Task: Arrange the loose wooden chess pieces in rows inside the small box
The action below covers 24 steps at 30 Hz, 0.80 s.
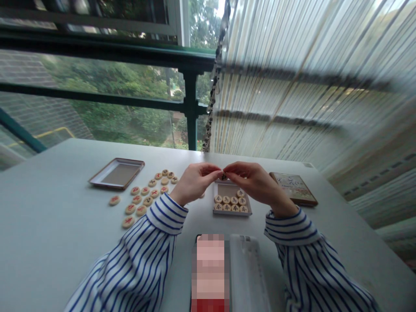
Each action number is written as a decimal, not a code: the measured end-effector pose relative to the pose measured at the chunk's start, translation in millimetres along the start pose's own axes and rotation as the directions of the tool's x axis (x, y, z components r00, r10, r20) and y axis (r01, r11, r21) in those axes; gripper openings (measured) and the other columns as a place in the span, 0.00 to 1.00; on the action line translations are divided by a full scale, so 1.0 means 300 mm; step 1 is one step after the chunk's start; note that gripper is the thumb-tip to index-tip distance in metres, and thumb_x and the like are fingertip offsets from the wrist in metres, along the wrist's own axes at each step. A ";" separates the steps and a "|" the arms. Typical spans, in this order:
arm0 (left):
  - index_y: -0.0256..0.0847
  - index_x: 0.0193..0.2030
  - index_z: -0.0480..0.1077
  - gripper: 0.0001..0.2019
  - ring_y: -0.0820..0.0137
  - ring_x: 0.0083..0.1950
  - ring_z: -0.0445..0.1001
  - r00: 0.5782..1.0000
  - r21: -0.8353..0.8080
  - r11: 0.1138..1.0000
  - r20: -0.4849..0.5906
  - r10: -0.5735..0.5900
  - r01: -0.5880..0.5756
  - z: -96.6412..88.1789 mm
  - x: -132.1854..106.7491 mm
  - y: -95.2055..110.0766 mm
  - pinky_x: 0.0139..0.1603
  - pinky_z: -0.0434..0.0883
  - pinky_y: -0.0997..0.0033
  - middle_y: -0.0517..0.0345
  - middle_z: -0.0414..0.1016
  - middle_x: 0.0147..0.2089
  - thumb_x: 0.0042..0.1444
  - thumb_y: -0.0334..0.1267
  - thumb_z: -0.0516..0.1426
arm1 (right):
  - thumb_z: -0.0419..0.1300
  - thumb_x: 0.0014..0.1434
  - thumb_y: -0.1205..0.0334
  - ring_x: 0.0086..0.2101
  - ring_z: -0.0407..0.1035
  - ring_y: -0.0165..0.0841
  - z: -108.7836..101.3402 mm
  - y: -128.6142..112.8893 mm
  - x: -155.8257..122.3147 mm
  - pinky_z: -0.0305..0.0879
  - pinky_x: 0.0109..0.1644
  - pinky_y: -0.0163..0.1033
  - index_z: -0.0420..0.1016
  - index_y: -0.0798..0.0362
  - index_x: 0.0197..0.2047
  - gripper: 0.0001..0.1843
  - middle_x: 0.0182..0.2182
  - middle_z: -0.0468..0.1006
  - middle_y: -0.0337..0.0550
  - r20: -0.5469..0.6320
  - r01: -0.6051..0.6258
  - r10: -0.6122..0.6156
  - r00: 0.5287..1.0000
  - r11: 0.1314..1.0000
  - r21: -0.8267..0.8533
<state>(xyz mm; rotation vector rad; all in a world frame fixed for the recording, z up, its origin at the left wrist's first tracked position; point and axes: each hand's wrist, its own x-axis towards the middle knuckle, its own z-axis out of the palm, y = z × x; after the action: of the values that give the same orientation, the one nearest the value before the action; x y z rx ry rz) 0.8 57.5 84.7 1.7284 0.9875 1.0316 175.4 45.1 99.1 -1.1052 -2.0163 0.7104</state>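
Above the far edge of a small open box [232, 214], my left hand [196, 180] and my right hand [256, 182] meet fingertip to fingertip. Pinched between them is a round Chinese chess piece [224, 176], mostly covered by my fingers. Inside the box, pieces with black characters [234, 200] lie face up in rows at the near end and right side. To the left of my left hand, several loose pieces [136, 199] with red or black characters are scattered on the white table [58, 225]. One more piece is partly hidden beside my left hand.
A shallow brown-edged tray [117, 173] lies at the back left. A flat box or lid with a printed picture [294, 189] lies behind my right wrist. Nearer me are a phone with a blurred screen [210, 273] and a pale translucent object [248, 268]. A string curtain [276, 86] hangs behind.
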 end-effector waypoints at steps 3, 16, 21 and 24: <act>0.34 0.36 0.73 0.12 0.72 0.33 0.71 1.000 -0.010 1.000 -0.002 -0.027 0.027 -0.003 -0.001 0.001 0.35 0.68 0.72 0.52 0.76 0.34 0.50 0.39 0.56 | 0.54 0.56 0.60 0.32 0.69 0.29 0.002 0.000 -0.001 0.66 0.36 0.36 0.74 0.56 0.38 0.11 0.32 0.76 0.43 0.005 -0.004 0.004 1.000 1.000 -0.003; 0.34 0.38 0.73 0.13 0.73 0.32 0.70 0.993 -0.249 0.963 -0.024 -0.114 0.104 -0.001 0.007 -0.015 0.37 0.67 0.69 0.53 0.75 0.31 0.47 0.40 0.59 | 0.53 0.56 0.57 0.32 0.70 0.30 0.008 0.042 0.001 0.67 0.35 0.38 0.71 0.54 0.41 0.13 0.33 0.76 0.44 0.007 -0.054 0.054 0.999 0.998 -0.012; 0.34 0.38 0.73 0.13 0.74 0.32 0.70 0.995 -0.283 0.955 -0.012 -0.100 0.092 0.000 0.006 -0.018 0.38 0.66 0.70 0.54 0.74 0.31 0.47 0.41 0.59 | 0.54 0.56 0.57 0.31 0.71 0.30 0.015 0.040 0.002 0.68 0.35 0.38 0.69 0.53 0.44 0.14 0.34 0.77 0.44 0.012 -0.065 0.065 0.998 0.997 0.044; 0.34 0.37 0.73 0.13 0.74 0.33 0.70 0.994 -0.309 0.946 -0.017 -0.112 0.101 0.004 0.006 -0.014 0.39 0.66 0.70 0.54 0.74 0.32 0.47 0.41 0.59 | 0.54 0.56 0.57 0.31 0.71 0.30 0.018 0.042 0.004 0.68 0.35 0.38 0.67 0.53 0.46 0.15 0.34 0.77 0.44 0.008 -0.069 0.068 0.998 0.996 0.064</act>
<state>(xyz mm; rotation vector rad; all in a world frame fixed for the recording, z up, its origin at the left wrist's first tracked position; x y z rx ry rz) 1.7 60.0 80.9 1.3917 0.8783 1.0847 176.5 51.5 87.0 -1.1399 -1.9548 0.8091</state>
